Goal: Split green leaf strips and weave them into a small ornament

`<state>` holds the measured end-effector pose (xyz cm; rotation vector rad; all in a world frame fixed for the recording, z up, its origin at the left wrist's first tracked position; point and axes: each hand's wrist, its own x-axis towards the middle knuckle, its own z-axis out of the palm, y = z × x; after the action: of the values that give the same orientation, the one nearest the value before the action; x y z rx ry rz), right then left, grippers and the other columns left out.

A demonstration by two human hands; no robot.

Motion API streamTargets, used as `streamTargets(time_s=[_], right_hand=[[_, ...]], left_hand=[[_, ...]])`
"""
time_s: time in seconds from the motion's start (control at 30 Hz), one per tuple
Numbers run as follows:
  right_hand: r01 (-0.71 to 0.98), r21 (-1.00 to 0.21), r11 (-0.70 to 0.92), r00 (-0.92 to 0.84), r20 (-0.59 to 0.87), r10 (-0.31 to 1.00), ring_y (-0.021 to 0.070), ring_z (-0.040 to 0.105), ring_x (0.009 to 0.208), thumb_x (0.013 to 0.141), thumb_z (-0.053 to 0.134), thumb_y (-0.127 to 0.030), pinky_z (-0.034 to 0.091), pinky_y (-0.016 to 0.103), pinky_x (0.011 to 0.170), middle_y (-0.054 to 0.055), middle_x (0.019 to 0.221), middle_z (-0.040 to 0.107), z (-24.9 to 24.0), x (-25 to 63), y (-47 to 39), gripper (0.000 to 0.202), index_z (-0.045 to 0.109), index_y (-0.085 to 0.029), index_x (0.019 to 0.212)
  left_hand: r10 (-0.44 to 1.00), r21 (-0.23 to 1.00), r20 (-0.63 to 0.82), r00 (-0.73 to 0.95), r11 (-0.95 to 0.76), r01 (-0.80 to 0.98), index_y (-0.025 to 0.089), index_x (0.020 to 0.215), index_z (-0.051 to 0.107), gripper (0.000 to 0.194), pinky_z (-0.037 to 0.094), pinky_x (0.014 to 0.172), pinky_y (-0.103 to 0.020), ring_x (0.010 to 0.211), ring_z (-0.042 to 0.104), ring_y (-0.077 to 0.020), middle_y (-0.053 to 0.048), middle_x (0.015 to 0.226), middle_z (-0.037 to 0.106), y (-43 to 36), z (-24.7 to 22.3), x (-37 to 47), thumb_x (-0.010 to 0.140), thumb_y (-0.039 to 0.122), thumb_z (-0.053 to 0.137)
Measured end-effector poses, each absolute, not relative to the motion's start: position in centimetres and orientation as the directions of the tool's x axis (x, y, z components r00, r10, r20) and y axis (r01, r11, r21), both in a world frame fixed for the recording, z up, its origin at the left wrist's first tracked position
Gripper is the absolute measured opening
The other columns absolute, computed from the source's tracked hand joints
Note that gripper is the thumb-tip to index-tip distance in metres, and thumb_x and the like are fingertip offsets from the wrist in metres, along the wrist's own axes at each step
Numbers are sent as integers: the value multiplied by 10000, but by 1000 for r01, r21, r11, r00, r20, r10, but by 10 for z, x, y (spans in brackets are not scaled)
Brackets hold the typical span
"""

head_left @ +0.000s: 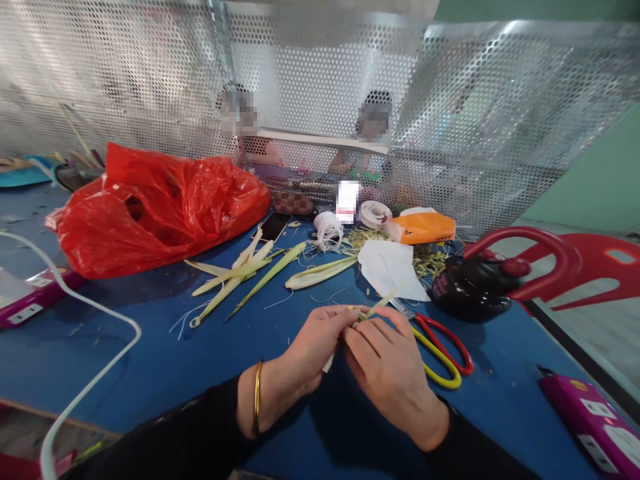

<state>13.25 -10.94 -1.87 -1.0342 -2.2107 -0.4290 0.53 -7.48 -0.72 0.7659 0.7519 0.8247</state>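
Observation:
My left hand (313, 350), a gold bangle on its wrist, is closed in a pinch on a narrow pale green leaf strip (384, 301). Bent fingers of my right hand (390, 373) meet it there and grip the same strip, one end of which sticks out up and to the right. The exact folding between the fingertips is hidden. Just right of my right hand lie scissors (454, 383) with one red and one yellow handle. Beyond my hands are several long pale leaf pieces (273, 277), a split leaf sheath (323, 273) and a white paper sheet (387, 267).
A red plastic bag (165, 207) stands at the back left, near a phone (274, 227). White string (329, 232), a ribbon roll (375, 215), an orange packet (425, 227) and a dark teapot (470, 293) line the back. Purple power strips (590, 413) and a white cable (135, 327) flank the blue table.

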Motion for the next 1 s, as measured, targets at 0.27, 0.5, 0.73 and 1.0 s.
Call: streamTargets(time_s=[0.27,0.5,0.73,1.0], right_hand=[[605,-662,443,23,571,821,186,603,741,851,565,-189,479,318,689,43,779,644,-13,145,-102,112,617,-192,752],[378,-916,137,195,224,955,177,602,584,800,615,-316,465,260,504,33,642,670,-12,148,-98,169,679,-166,752],[413,-900,141,107,202,973,149,590,526,869,557,-378,476,253,490,17,646,645,-12,149,-101,219,613,-177,802],[597,-588,546,-213,540,815,187,648,801,902,496,-162,514,299,708,65,888,688,-3,150,-110,203,638,-198,1043]], left_hand=[[882,902,-254,397,364,-231,136,951,750,259,498,655,-262,616,624,-139,-65,744,715,-71,-5,3,792,293,620],[882,919,-224,414,333,-213,130,931,741,272,501,638,-256,598,649,-139,-67,722,713,-71,1,0,746,326,701],[911,913,-247,330,333,-235,120,913,708,224,493,593,-225,556,622,-109,-42,696,702,-66,0,-1,738,258,710],[954,955,-197,227,239,-177,117,902,669,220,450,508,-202,505,564,-95,-3,618,638,-60,-1,-4,737,262,678]])
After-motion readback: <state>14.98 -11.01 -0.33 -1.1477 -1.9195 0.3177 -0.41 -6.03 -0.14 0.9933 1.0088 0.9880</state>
